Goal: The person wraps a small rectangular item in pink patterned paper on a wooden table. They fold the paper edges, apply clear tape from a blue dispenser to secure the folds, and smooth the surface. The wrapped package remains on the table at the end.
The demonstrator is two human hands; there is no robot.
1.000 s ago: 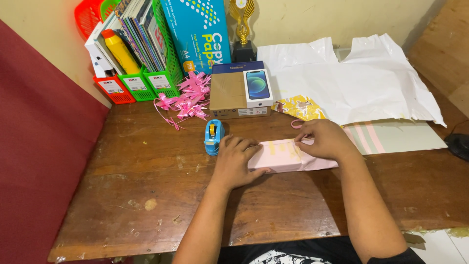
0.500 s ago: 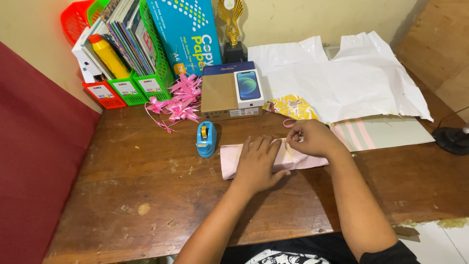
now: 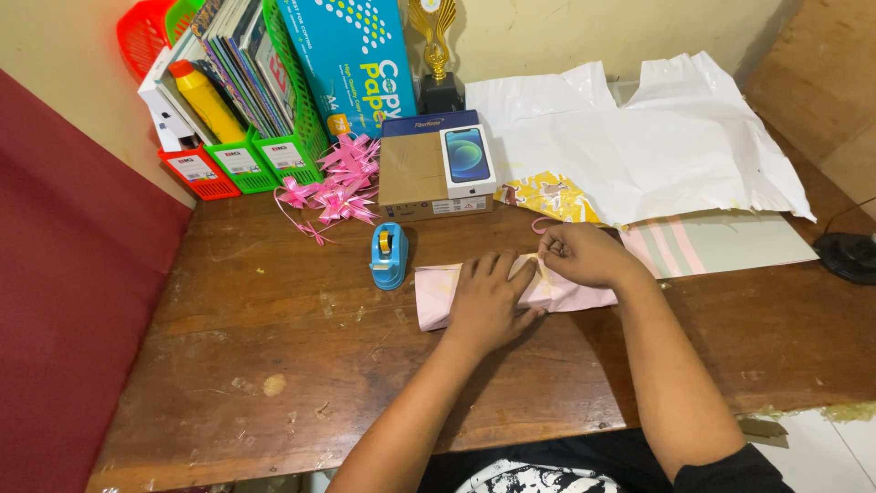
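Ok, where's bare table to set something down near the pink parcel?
Bare wood lies left of the left hand, between the tape dispenser and the table's near edge. Crowded behind the pink parcel: ribbons, boxes, white paper.

A long, flat parcel wrapped in pale pink paper (image 3: pixel 438 294) lies on the worn wooden table, its length running left to right and tilted slightly, just right of the small blue tape dispenser. Its left end shows free, with a faint yellowish print and creased folds, while the middle and right part are covered by the left hand (image 3: pixel 488 301), pressed flat on top with fingers spread, and the right hand (image 3: pixel 584 257), whose fingertips pinch the paper's upper edge. The paper looks wrinkled and soft, its far right end peeking out below the right wrist.
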